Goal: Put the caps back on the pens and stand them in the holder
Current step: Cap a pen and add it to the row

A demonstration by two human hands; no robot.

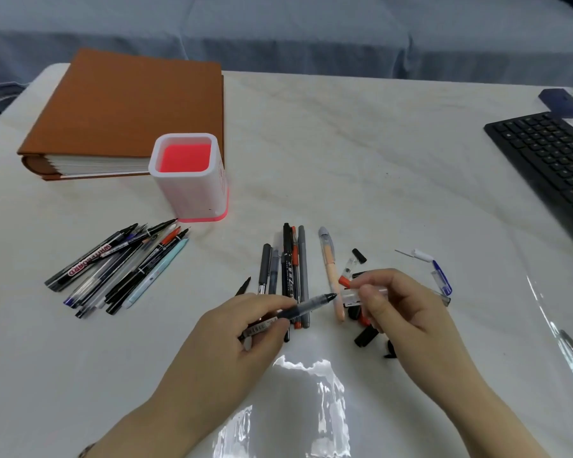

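My left hand [245,325] grips an uncapped black pen [306,305], its tip pointing right. Just right of that tip, my right hand [401,305] pinches a clear cap [353,296], a small gap away from the pen. The white holder with a pink inside [187,176] stands upright at the back left with nothing in it. A heap of uncapped pens [119,266] lies left of centre. A row of pens [288,272] lies in the middle. Loose caps [366,335] lie partly under my right hand.
A thick brown binder [129,110] lies behind the holder. A black keyboard [553,160] sits at the right edge, a dark blue box [561,102] behind it. A peach pen [331,269] and a blue clear cap [442,279] lie near my right hand.
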